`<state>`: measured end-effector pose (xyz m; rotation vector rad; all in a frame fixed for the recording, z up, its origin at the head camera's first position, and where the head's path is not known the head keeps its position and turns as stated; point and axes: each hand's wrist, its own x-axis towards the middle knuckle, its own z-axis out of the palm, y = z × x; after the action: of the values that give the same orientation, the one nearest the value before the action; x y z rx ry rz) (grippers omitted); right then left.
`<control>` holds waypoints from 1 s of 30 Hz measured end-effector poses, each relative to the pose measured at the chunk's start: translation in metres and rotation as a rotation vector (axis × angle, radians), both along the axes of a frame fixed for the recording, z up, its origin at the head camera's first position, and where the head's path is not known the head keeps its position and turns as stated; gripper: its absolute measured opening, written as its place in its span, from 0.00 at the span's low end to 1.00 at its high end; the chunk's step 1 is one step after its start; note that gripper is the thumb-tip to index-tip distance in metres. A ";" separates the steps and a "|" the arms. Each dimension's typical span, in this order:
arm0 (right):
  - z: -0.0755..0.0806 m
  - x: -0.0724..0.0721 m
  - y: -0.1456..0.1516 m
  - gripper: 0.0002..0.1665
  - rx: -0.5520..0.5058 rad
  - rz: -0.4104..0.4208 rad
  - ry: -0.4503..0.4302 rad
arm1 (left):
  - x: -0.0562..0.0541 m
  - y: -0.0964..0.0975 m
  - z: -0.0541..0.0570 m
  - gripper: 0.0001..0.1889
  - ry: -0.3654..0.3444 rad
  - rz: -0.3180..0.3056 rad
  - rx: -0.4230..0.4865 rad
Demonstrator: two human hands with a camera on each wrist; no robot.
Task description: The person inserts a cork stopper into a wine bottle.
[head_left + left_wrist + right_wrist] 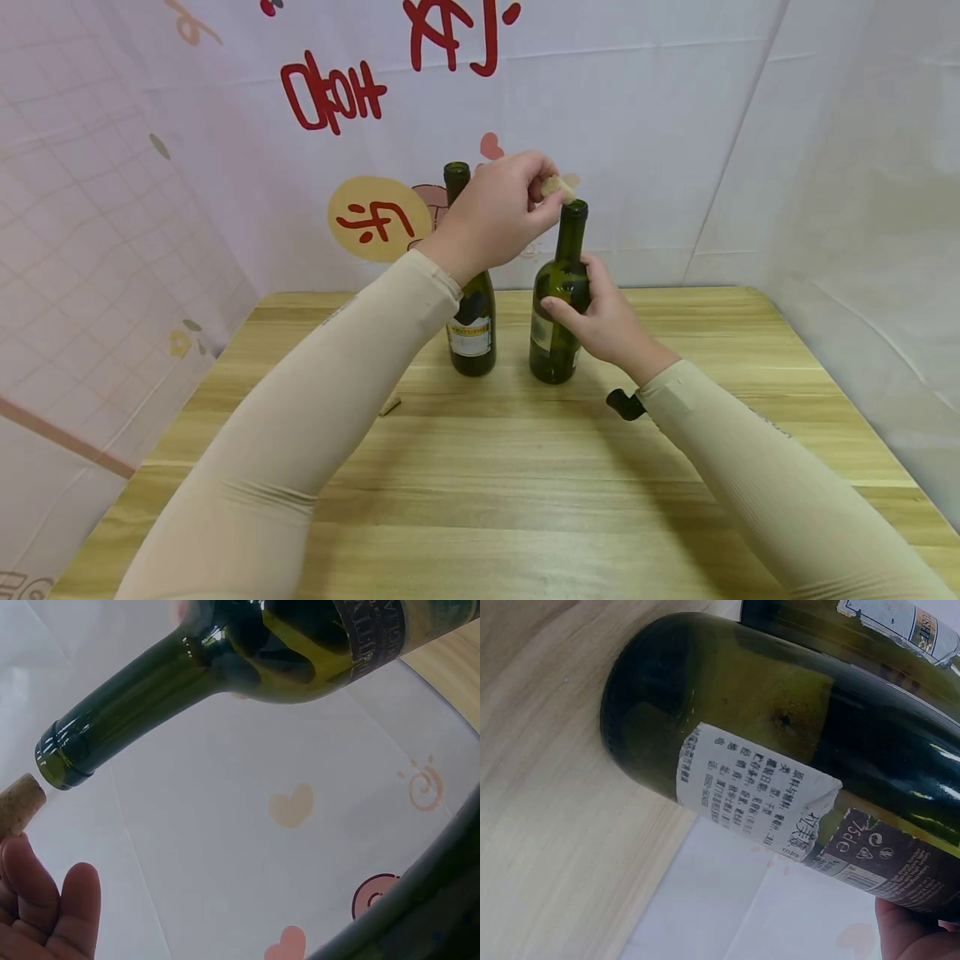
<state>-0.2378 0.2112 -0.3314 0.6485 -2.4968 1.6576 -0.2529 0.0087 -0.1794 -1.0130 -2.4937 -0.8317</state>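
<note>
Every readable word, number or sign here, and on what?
"75cl", recycling sign: dark paper label on held green glass bottle.
"原料与辅料": white paper sticker, same bottle; remaining print too small.
"USHI", apparently partial: white-and-yellow label, other green glass bottle.
Red characters, white backdrop: stylised, partly cropped, not surely readable.

cork (19, 803) cropped in left-wrist view, black object (624, 405) — partly behind sleeve (780, 500)

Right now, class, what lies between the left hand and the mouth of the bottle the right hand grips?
A cork, pinched by the left hand, lies there, close to the green wine bottle's mouth; the left wrist view shows it best.
</note>
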 end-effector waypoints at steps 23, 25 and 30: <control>0.001 0.001 -0.001 0.42 -0.016 0.009 0.002 | -0.001 0.013 0.010 0.11 -0.085 0.051 -0.170; 0.000 0.001 -0.001 0.42 -0.015 0.009 0.005 | -0.001 0.013 0.011 0.10 -0.094 0.047 -0.171; -0.001 0.000 0.000 0.42 -0.020 0.012 0.002 | -0.003 0.014 0.014 0.10 -0.114 0.037 -0.179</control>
<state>-0.2379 0.2109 -0.3320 0.6644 -2.4762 1.6825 -0.2557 0.0228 -0.1658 -0.9984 -2.7154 -0.6829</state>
